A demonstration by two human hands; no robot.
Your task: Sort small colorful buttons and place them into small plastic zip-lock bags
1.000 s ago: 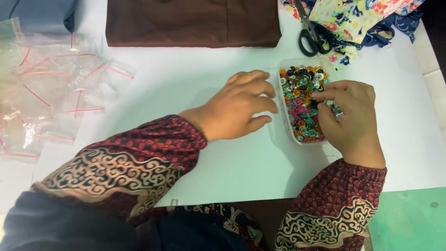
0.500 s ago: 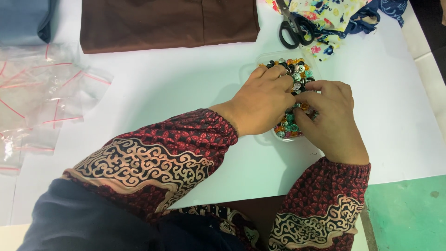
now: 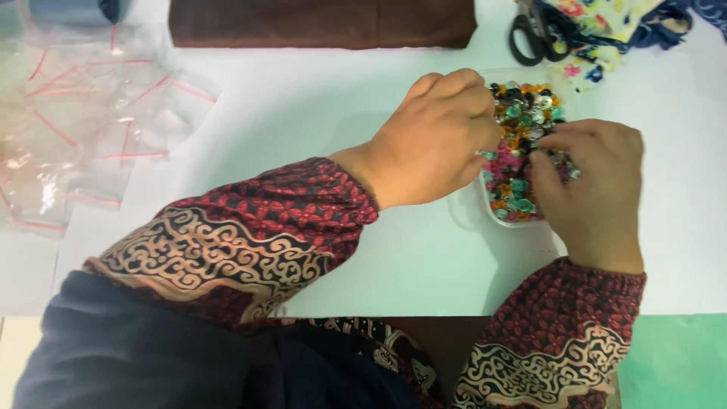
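Observation:
A clear plastic container (image 3: 468, 214) full of small colourful buttons (image 3: 524, 113) sits on the white table. My left hand (image 3: 435, 140) hovers over its left side with the fingers curled down into the buttons; the fingertips are hidden. My right hand (image 3: 594, 185) is over the container's right side, thumb and fingers pinched together on a few buttons. The two hands almost touch above the pile. Both arms wear red patterned sleeves.
Black-handled scissors (image 3: 536, 34) lie on floral fabric (image 3: 613, 23) at the back right. A folded brown cloth (image 3: 318, 23) lies along the far edge. Several clear zip bags with red strips (image 3: 83, 129) are spread at the left. A green surface (image 3: 674, 363) shows below the table's near edge.
My left hand has lifted from lying flat beside the container and curled over the buttons. My right hand stays pinching in the pile. The view has shifted.

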